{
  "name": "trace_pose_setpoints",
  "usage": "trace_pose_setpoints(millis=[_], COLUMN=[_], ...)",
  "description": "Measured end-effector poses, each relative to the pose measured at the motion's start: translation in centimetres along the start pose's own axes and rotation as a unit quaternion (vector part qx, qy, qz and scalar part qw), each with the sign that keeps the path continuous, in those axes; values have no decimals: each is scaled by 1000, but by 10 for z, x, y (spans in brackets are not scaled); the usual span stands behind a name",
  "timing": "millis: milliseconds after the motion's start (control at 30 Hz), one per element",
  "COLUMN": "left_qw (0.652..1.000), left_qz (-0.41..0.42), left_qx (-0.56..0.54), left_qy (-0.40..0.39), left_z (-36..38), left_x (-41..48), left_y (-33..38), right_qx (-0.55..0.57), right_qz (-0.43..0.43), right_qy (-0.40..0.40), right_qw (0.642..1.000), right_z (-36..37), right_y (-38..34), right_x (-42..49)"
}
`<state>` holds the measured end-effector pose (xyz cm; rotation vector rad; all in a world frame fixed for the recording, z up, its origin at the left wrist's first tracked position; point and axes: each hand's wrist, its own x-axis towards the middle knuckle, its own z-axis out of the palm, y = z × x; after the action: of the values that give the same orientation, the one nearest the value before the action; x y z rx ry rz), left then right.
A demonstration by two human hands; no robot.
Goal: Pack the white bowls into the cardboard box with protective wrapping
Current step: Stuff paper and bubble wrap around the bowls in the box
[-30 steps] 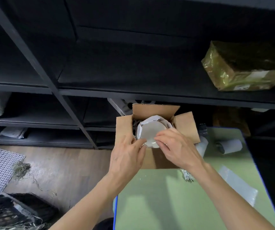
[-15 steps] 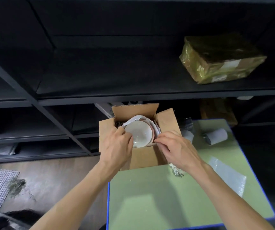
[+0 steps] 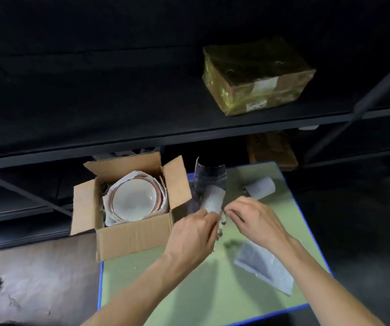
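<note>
Leftmost, the corrugated cardboard box [image 3: 132, 238] stands open-flapped on the green table [image 3: 165, 290]. A smooth round white bowl [image 3: 134, 201] nests inside it in crumpled paper [image 3: 108, 208]. Beside the box, the left hand [image 3: 194, 236] curls its fingers against a cylindrical, translucent wrap roll [image 3: 214, 198]. The right hand [image 3: 252, 220] curls next to it; whether either hand actually grips the roll cannot be told.

Your view: cardboard box [image 3: 132, 234] matt brown corrugated board | white bowl [image 3: 134, 200] smooth, glossy | wrapping [image 3: 109, 204] crumpled matt paper | table [image 3: 189, 292] matt green | parcel [image 3: 257, 76] shiny plastic film
</note>
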<state>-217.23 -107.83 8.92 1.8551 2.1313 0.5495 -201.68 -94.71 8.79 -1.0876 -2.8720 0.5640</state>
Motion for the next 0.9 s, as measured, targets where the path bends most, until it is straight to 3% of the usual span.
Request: trace_pose_setpoints(millis=[200, 600, 767, 900], left_qw=[996, 977, 977, 986], left_qz=[-71, -196, -203, -158], left_qx=[31, 37, 16, -41], left_qy=[-48, -80, -70, -28], left_z=[38, 45, 47, 42], left_x=[14, 22, 27, 30], left_y=[18, 1, -3, 6], right_qx=[-5, 99, 263, 382], right_qz=[73, 73, 72, 57], right_qy=[-80, -101, -131, -140], right_qw=[994, 987, 953, 912], right_z=[5, 25, 13, -13], right_y=[60, 20, 32, 30], right_x=[4, 72, 64, 52])
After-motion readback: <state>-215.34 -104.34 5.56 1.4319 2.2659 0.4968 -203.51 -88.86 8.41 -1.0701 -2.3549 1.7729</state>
